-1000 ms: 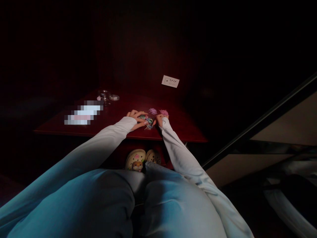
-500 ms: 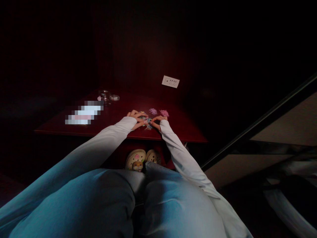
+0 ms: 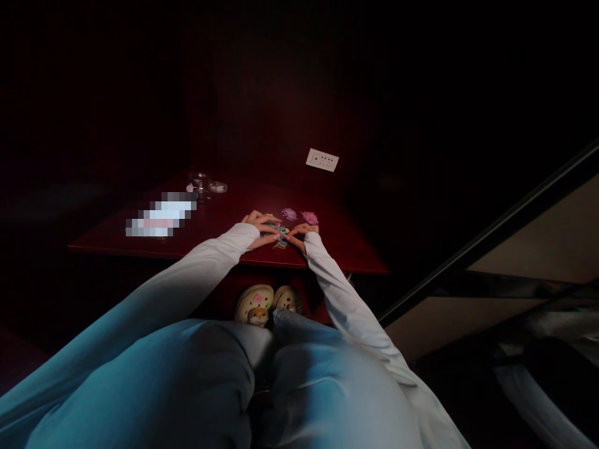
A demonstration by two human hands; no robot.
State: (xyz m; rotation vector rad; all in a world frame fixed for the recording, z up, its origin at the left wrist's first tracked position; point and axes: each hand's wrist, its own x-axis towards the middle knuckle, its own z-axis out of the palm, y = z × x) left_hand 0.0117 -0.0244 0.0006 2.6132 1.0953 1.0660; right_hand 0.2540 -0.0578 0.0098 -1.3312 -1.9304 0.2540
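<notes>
A pile of thin multicoloured strands (image 3: 281,244) lies near the front edge of the dark red table. My left hand (image 3: 262,230) is over the pile's left side, its fingers stretched and somewhat apart. At the right side my right hand (image 3: 302,236) has thumb and index finger pinched together at the strands; what is between them is too small to name. The two hands' fingertips are close together. Just behind the hands are a purple heap (image 3: 289,214) and a pink heap (image 3: 309,217) of similar strands.
A blurred-out bright phone-like object (image 3: 161,215) lies on the table (image 3: 112,240) at the left. Behind it stand a clear jar (image 3: 200,181) and a round lid-like piece (image 3: 218,187). A white socket (image 3: 322,159) is on the back wall. Two clog shoes (image 3: 255,302) show below.
My left hand's fingers have spread a little over the strands. My right hand has shifted slightly right and down. The whole view has tilted a little.
</notes>
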